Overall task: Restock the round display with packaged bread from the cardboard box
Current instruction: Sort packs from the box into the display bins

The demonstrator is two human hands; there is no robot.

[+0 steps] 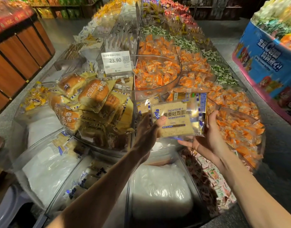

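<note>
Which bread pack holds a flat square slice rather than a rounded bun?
The toast pack gripped by the left hand and right hand, with blue edging; the piled bun packs to its left show domed brown loaves.

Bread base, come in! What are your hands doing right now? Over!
Left hand pinching toast pack, right hand cupping its right edge. Pack held above the display bins, not set down. Nothing seen blocking.
</note>
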